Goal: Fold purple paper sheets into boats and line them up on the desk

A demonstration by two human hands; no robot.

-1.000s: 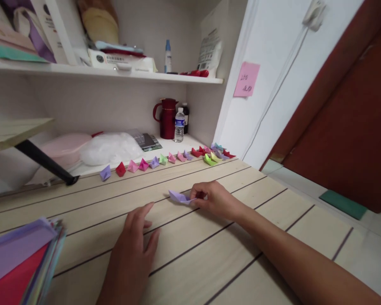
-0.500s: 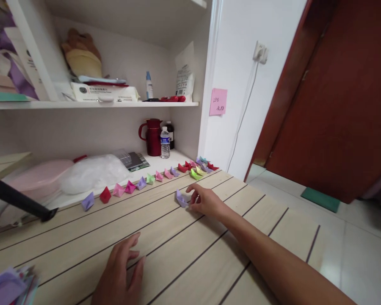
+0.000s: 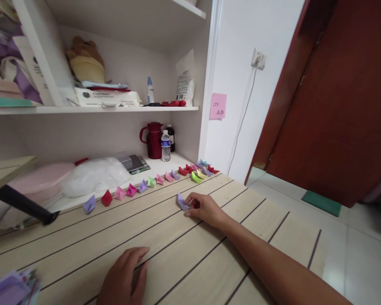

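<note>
My right hand (image 3: 203, 209) reaches out over the light wooden tabletop (image 3: 241, 212) and pinches a small folded purple paper boat (image 3: 182, 202) that sits on the wood. My left hand (image 3: 123, 277) rests flat on the table near me, fingers together and holding nothing. Beyond the purple boat, a row of folded paper boats (image 3: 146, 185) in purple, red, pink, green and yellow lines the table's far edge. A stack of coloured paper sheets (image 3: 9, 288) lies at the lower left corner.
Behind the table is a white shelf unit (image 3: 114, 109) with a red jug (image 3: 154, 140), a water bottle (image 3: 166, 146), a pink tub (image 3: 41, 180) and a clear plastic bag (image 3: 95, 173). A pink sticky note (image 3: 217, 106) hangs on the wall. A red-brown door (image 3: 346, 106) stands at the right.
My right hand has carried the purple boat farther away across the table, toward the row. My left hand has drawn back nearer to me. The view has tilted upward.
</note>
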